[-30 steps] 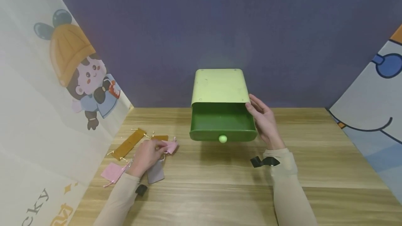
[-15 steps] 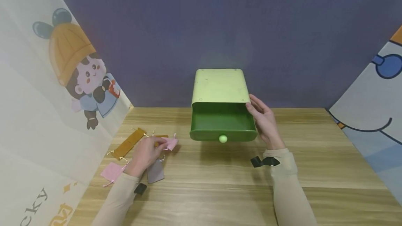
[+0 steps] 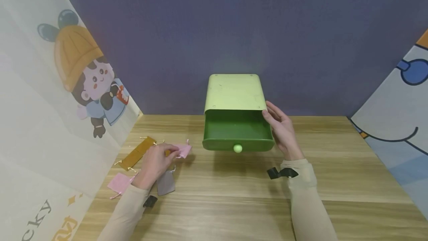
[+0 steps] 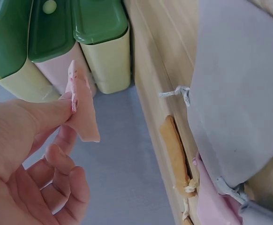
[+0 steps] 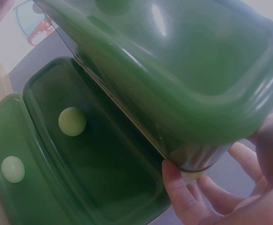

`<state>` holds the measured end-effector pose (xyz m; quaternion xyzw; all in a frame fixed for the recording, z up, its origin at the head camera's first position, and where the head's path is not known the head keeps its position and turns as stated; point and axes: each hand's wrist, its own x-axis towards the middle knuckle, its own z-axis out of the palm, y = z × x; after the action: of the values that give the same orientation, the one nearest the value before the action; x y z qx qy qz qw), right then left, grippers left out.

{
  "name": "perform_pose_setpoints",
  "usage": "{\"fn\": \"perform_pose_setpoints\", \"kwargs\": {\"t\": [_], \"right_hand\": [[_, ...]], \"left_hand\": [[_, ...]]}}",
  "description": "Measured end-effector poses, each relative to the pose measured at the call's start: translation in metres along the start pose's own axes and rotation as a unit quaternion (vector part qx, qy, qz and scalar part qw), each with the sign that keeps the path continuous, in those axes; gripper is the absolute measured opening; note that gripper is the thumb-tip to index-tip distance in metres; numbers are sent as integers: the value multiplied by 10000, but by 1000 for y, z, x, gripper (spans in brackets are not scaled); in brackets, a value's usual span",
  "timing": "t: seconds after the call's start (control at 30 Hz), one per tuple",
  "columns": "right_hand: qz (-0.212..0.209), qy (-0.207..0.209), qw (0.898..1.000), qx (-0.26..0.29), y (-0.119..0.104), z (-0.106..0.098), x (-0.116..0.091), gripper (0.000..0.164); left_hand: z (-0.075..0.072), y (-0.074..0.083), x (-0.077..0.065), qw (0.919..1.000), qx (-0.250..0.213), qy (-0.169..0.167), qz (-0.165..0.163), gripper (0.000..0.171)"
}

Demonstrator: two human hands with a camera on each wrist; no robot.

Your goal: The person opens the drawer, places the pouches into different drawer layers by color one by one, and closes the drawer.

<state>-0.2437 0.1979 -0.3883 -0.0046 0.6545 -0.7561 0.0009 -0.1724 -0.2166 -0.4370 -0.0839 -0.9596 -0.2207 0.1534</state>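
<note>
My left hand (image 3: 155, 164) pinches a small pink drawstring pouch (image 3: 184, 150) between thumb and index finger, to the left of the drawer cabinet. In the left wrist view that pouch (image 4: 85, 110) hangs beyond the fingertips, while the other fingers curl loosely. A pale yellow-green cabinet (image 3: 235, 92) has its top drawer (image 3: 217, 145) pulled out; this dark green drawer has a round light knob. My right hand (image 3: 282, 133) rests against the cabinet's right side, thumb at the front corner. Fingers touch that corner in the right wrist view.
Around the left hand lie a brown pouch (image 3: 138, 153), a grey pouch (image 3: 165, 183) and another pink pouch (image 3: 119, 183). Lower drawers (image 5: 94, 154) with round knobs sit under the pulled-out one. A dark blue panel (image 3: 174, 47) stands behind the wooden table (image 3: 234, 203).
The left hand lifts the pink pouch slightly and shifts it a little right, away from the other pouches. The right hand and the drawer stay in place.
</note>
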Motion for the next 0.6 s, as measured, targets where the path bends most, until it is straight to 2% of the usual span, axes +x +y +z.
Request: {"fn": "perform_pose_setpoints", "kwargs": {"t": [0.2, 0.6], "right_hand": [[-40, -30, 10000, 4, 0, 0, 0, 71], [-8, -97, 9999, 69, -1, -1, -2, 72]], "left_hand": [[-2, 4, 0, 9998, -77, 197, -12, 16], [-6, 10, 2, 9981, -307, 498, 176, 15]]}}
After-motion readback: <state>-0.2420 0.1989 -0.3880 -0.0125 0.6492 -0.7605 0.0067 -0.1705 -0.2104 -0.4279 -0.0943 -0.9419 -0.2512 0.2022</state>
